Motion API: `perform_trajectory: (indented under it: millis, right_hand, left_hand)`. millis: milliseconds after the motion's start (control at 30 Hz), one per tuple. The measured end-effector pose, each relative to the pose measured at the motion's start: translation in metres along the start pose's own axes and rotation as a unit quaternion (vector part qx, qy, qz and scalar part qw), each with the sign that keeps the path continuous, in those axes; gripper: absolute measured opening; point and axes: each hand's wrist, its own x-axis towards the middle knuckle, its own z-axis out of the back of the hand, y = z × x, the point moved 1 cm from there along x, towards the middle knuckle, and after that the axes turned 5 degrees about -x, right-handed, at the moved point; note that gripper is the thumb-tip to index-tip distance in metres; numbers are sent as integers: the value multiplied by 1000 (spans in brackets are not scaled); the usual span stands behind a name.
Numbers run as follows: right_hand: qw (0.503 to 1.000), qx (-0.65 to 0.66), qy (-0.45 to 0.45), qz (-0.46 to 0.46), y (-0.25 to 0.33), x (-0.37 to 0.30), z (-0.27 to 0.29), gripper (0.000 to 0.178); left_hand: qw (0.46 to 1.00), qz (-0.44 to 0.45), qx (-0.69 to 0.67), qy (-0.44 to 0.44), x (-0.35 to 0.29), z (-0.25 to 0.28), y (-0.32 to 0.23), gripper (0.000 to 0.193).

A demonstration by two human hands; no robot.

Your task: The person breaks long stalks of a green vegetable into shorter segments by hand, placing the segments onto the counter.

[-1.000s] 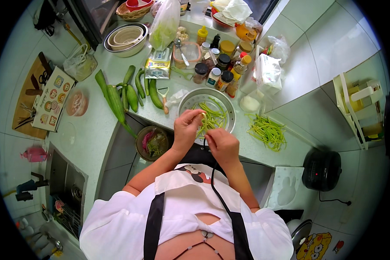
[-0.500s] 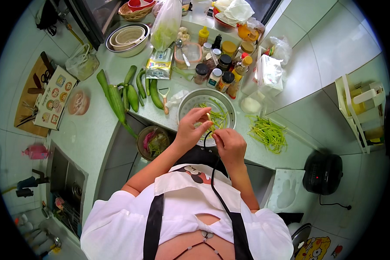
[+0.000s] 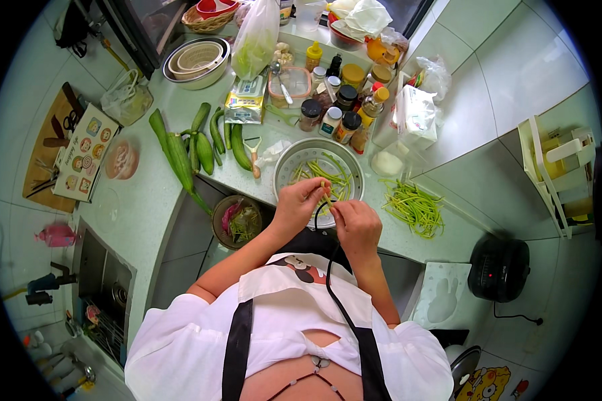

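Over the near half of a round metal colander (image 3: 282, 160), my left hand (image 3: 299, 207) and my right hand (image 3: 356, 227) meet at the fingertips. A thin green vegetable stem (image 3: 326, 194) is pinched between them, held by both. Beneath them, several cut green stems (image 3: 338, 175) lie on the colander's perforated bottom. To the right on the counter rests a loose pile of longer green stems (image 3: 413, 208). A black cord hangs in front of my chest and curves up beside my right fingers.
A scrap bowl (image 3: 218, 230) with peelings sits below the counter edge, left of the colander. Green gourds (image 3: 180, 157), a peeler (image 3: 253, 157) and white tissue (image 3: 273, 153) lie leftward. Seasoning jars (image 3: 330, 121) crowd the far side. A black cooker (image 3: 499, 269) stands at right, a sink (image 3: 104, 267) at left.
My left fingers have drawn in closer to the right fingertips and changed their pinch on the stem. The colander and the piles look the same.
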Motion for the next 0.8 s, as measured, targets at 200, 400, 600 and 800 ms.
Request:
perform_trajectory:
  millis: [200,400,600,800]
  right_hand:
    - [1000,16,10,-19,-3,0,-2,9]
    - [989,126,20,-79,-8,-3,-4,10]
    - [960,209,-17,-185,-13,2,4,10]
    - [789,528,-122,-291,-37,8,9,19]
  left_hand:
    - [999,25,-19,9,4,4,-4,18]
    - [998,-9,-64,23,2,6,-4,19]
    - [990,-81,105,39,-5,15,0,19]
    - [966,-34,256,-27,-29,55,38,15]
